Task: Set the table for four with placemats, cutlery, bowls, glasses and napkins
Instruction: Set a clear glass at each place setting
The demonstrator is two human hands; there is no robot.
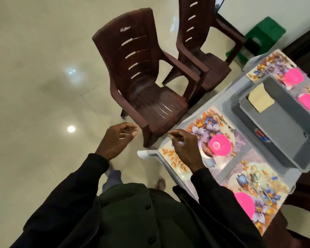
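Observation:
Four floral placemats lie on the pale plastic table, the nearest ones being the left placemat and the front placemat. Each carries a pink bowl. A fork lies on the left placemat; a spoon and a knife lie on the front one. Folded beige napkins sit in a grey bin mid-table. My right hand hovers over the left placemat's corner, fingers loosely curled. My left hand hangs over the floor, holding nothing.
Two brown plastic armchairs stand by the table's left side, the near chair and the far chair. A green stool is by the wall. Pale tiled floor spreads to the left. No glasses are in view.

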